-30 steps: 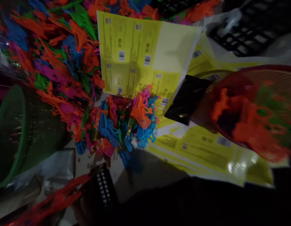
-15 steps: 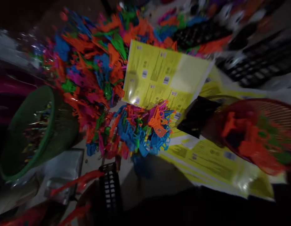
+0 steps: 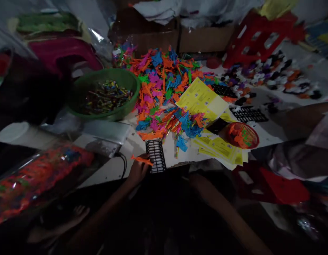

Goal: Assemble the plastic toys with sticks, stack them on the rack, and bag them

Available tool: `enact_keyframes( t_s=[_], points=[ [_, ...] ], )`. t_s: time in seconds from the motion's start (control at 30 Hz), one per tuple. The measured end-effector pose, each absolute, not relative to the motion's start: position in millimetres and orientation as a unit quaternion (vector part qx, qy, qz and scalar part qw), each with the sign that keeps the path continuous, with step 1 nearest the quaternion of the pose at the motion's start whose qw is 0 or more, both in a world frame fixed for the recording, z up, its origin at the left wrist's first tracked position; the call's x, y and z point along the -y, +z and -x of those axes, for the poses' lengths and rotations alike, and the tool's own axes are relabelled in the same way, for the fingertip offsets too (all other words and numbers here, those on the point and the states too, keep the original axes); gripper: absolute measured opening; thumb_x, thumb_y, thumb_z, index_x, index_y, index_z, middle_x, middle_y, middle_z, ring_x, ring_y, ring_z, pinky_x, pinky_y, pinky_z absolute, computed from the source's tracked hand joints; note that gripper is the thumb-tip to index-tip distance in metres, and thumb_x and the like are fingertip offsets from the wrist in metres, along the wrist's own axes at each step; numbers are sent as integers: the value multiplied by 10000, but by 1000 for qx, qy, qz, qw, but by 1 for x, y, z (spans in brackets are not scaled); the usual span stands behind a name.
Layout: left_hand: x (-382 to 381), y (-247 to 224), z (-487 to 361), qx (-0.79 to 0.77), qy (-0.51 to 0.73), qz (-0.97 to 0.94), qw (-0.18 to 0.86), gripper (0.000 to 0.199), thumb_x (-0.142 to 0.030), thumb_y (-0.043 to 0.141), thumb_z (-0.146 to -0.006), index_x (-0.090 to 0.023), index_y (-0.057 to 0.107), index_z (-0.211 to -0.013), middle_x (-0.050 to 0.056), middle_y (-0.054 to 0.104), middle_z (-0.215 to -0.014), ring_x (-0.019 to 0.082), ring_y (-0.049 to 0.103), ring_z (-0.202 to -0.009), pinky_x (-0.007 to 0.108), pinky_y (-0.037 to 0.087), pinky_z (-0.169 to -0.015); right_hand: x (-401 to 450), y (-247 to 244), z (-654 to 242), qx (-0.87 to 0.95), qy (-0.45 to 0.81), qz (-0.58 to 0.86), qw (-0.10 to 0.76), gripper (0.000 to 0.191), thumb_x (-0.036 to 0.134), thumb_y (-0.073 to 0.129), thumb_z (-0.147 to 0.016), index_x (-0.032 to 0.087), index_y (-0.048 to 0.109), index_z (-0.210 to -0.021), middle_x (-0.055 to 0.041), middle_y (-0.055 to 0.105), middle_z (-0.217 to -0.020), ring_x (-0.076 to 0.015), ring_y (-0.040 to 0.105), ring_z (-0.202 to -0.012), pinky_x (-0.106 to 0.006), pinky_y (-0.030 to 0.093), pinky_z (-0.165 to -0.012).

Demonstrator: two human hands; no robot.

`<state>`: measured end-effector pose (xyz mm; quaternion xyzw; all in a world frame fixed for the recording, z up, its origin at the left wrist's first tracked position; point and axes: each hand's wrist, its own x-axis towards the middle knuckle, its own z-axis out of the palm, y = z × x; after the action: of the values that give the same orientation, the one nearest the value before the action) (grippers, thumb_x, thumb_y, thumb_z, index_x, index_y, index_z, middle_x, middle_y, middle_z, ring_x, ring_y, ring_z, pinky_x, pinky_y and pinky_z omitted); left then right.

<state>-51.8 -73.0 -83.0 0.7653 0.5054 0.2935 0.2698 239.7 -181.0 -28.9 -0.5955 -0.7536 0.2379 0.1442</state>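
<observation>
My left hand [image 3: 139,169] is at the table's front edge, its fingers closed around a long orange plastic piece [image 3: 142,160]. Right beside those fingers lies a black slotted rack [image 3: 155,156], its end near the edge. My right hand [image 3: 197,180] is low at the edge, right of the rack; it is dark and its fingers are hidden. Beyond the rack are striped sticks [image 3: 173,124] and a bunch of blue plastic pieces [image 3: 189,124]. A large heap of orange, pink, green and blue plastic pieces [image 3: 158,83] spreads behind them.
A green basin [image 3: 136,92] of small striped items stands left. Yellow printed sheets [image 3: 203,95] and a red basket [image 3: 256,136] lie right. A full clear bag [image 3: 44,177] is at lower left. Another person's arm [image 3: 301,117] reaches in from the right.
My view has tilted up and drawn back, so the whole table shows. Both my forearms are now in view, and the orange piece is plainly in my left hand beside the rack.
</observation>
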Motion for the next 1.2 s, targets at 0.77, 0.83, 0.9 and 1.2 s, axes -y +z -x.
enact_keyframes(
  t_s=[0.77,0.83,0.9,1.2],
  points=[
    [50,-69,38,-464,267,-768,351,297,-261,442,-819,-160,544,-1079,111,544,-1179,206,512,-1096,381,421,-936,40,-61,-191,520,189,717,423,308,458,423,-806,177,545,-838,-17,587,-584,-150,548,-545,-252,419,-517],
    [48,-67,34,-456,265,-773,352,287,-252,456,-810,-163,557,-1064,109,550,-1176,203,520,-1088,369,424,-932,29,-55,-203,513,159,714,449,330,478,461,-785,167,564,-824,-31,616,-665,-152,557,-630,-254,430,-570],
    [47,-65,34,-455,270,-772,352,281,-250,462,-804,-173,568,-1053,97,574,-1146,196,538,-1062,350,438,-912,28,-50,-211,499,150,697,493,324,481,518,-752,167,587,-796,-37,636,-757,-154,565,-716,-266,448,-646],
    [35,-56,39,-587,399,-646,281,219,-377,597,-723,-161,633,-712,38,677,-729,137,611,-660,232,477,-679,68,-65,-182,449,300,649,535,211,370,597,-703,191,671,-788,-43,696,-851,-194,631,-836,-364,482,-806]
  ],
)
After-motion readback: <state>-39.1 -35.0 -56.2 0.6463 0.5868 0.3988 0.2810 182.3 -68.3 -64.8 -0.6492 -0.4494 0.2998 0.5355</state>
